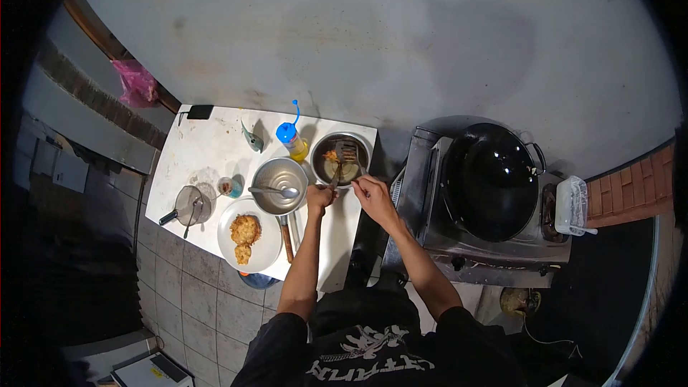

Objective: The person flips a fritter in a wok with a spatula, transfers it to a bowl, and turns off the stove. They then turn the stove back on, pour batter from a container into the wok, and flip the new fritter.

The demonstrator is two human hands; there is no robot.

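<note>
A small metal pot (315, 145) stands at the right end of the white table, with clear yellowish liquid and a browned piece of food (330, 155) inside. My right hand (374, 195) is closed at the pot's near rim on a slotted turner (349, 151), whose slotted head is over the pot. My left hand (320, 197) is closed on a slim metal utensil (336, 175) that reaches into the pot; its tip is too small to make out. Left of my hands sits a larger metal saucepan (269, 199) with a spoon (288, 192) lying across it.
On the white table (204, 125) are a plate (271, 247) with fried patties (245, 229), a blue-capped oil bottle (290, 140), a small jar (230, 186) and a strainer (192, 204). To the right, a black wok (491, 197) rests on a stove (437, 244) beside a plastic container (572, 204).
</note>
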